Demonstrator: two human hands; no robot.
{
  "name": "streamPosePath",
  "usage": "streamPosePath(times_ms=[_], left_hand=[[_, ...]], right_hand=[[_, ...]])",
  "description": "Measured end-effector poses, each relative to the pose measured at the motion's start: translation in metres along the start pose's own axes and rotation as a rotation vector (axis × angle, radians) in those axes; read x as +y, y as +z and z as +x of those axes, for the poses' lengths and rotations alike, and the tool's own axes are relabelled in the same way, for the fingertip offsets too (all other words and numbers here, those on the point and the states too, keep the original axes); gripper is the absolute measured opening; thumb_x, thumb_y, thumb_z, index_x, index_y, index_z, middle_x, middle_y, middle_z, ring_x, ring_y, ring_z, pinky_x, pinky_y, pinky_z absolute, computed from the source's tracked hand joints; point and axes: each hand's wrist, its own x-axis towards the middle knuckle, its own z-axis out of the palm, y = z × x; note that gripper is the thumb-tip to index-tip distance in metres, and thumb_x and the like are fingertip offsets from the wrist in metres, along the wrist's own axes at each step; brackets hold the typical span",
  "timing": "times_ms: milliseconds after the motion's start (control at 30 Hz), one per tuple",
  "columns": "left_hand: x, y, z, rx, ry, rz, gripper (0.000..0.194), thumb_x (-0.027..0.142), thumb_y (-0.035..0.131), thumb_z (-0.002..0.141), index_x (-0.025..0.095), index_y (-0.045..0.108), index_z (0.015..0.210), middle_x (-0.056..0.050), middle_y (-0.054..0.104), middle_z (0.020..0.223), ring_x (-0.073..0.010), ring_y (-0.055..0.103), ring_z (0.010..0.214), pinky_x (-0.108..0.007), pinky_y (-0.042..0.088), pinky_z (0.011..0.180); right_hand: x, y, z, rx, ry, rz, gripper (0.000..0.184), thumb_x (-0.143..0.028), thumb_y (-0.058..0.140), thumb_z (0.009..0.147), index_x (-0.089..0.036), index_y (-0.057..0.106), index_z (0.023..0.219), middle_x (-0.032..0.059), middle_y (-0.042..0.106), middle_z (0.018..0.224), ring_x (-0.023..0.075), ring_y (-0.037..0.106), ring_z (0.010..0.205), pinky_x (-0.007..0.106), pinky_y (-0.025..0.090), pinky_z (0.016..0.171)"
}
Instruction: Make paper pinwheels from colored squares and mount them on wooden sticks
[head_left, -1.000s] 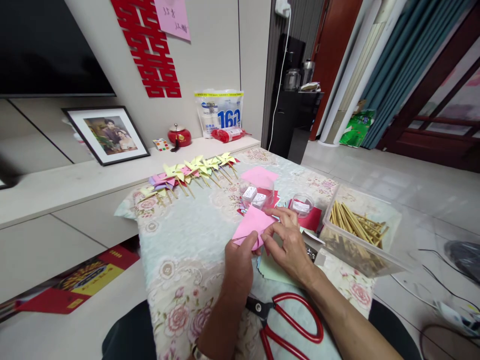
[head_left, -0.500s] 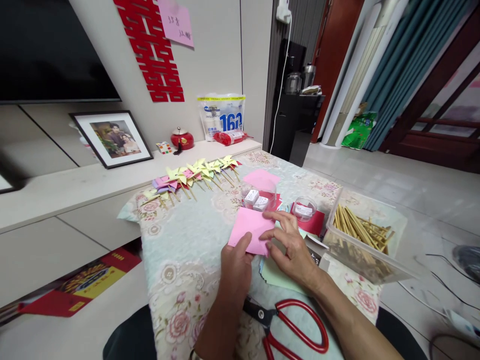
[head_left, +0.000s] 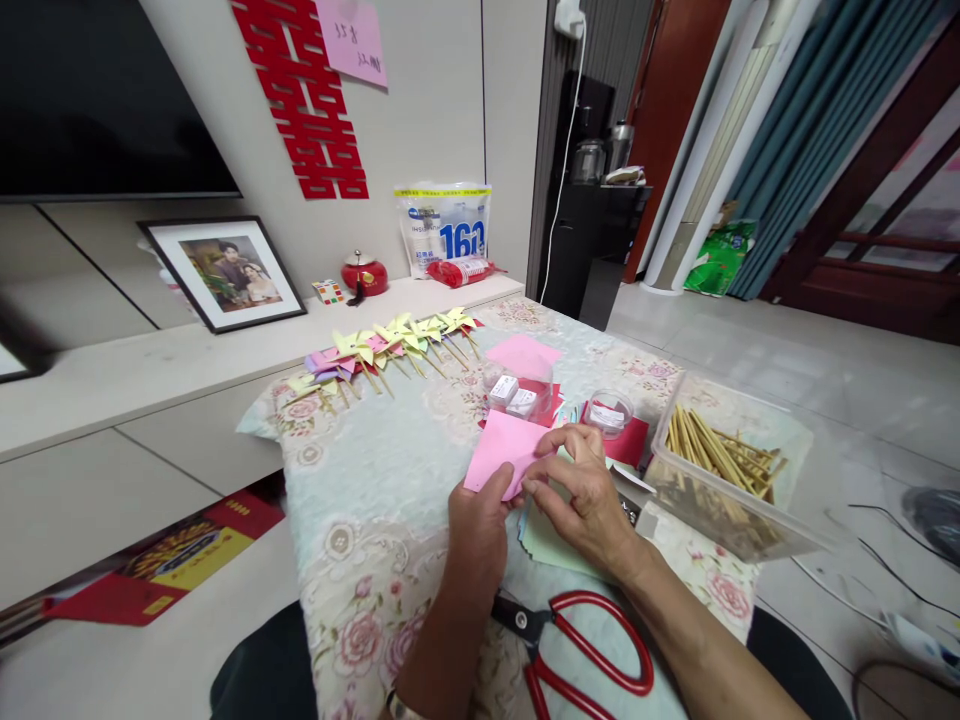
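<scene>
A pink paper square (head_left: 502, 448) is held just above the floral tablecloth (head_left: 375, 480). My left hand (head_left: 478, 535) pinches its near corner. On the sheet's right edge my right hand (head_left: 581, 495) presses down with curled fingers. Under the right hand lies a pale green sheet (head_left: 547, 545). Red-handled scissors (head_left: 585, 650) rest on the cloth close to my forearms.
A row of finished paper pinwheels (head_left: 382, 350) lies at the table's far edge. Two small clear tubs (head_left: 517, 390) and red paper sit behind the pink sheet. A clear box of wooden sticks (head_left: 720, 465) stands at the right. A white shelf with a framed photo (head_left: 225, 270) runs along the left.
The pink sheet lay flatter half a second ago; now its near edge is lifted and both hands have drawn together on it. The right fingers have curled in.
</scene>
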Motion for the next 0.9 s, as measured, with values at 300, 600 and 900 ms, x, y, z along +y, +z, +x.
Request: streamPosePath(times_ms=[300,600,900], left_hand=[[-0.0034,-0.0006,-0.0004,-0.024,0.048,0.086,0.018,0.025,0.076,0.064,0.014,0.068,0.076,-0.001,0.067,0.070,-0.0145,0.056,0.062,-0.025,0.045,0.054],[-0.0021,0.0027,-0.0039,-0.044,0.018,0.123,0.022,0.028,0.076,0.064,0.014,0.068,0.078,-0.002,0.068,0.074,-0.0157,0.057,0.065,-0.026,0.046,0.058],[-0.0021,0.0050,-0.0052,-0.057,0.022,0.127,0.019,0.027,0.075,0.063,0.015,0.067,0.075,-0.002,0.065,0.070,-0.0153,0.055,0.063,-0.026,0.046,0.057]], right_hand=[[0.0036,0.0019,-0.0011,-0.035,0.145,-0.032,0.015,-0.022,0.061,0.091,-0.021,0.066,0.077,0.0033,0.063,0.077,0.0233,0.051,0.084,0.039,0.036,0.076],[0.0040,0.0039,-0.0010,-0.025,0.225,-0.054,0.020,-0.022,0.060,0.089,-0.021,0.060,0.070,0.0022,0.062,0.075,0.0218,0.051,0.081,0.036,0.033,0.073],[0.0049,0.0043,-0.0013,-0.013,0.221,-0.063,0.020,-0.020,0.060,0.088,-0.020,0.060,0.068,0.0019,0.061,0.072,0.0208,0.051,0.078,0.036,0.034,0.072]])
